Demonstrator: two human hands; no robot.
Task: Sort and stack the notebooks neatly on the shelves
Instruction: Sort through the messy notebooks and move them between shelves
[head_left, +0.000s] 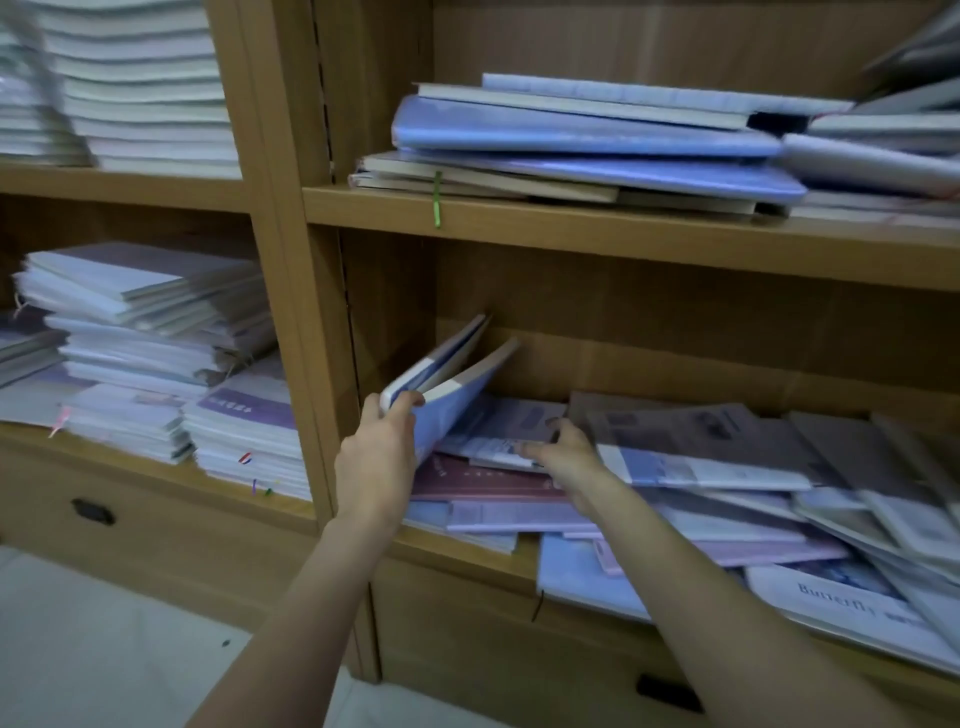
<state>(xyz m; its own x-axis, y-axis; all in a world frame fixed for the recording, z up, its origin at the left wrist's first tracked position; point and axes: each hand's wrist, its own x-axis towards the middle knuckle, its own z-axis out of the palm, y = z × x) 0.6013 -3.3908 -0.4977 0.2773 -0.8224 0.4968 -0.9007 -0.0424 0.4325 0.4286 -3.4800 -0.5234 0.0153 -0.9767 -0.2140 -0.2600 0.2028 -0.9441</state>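
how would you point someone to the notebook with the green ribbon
Start at the right-hand bookcase's upper shelf, with its messy pile of blue folders. The beige notebook lies near the pile's bottom at the left end; only its green ribbon hangs over the shelf edge.

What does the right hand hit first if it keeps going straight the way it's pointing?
Probably nothing new: the right hand already grips the pale lavender notebook on the messy pile. Pushing on up and left, it would likely meet the tilted blue notebooks that the left hand holds. Depth is unclear.
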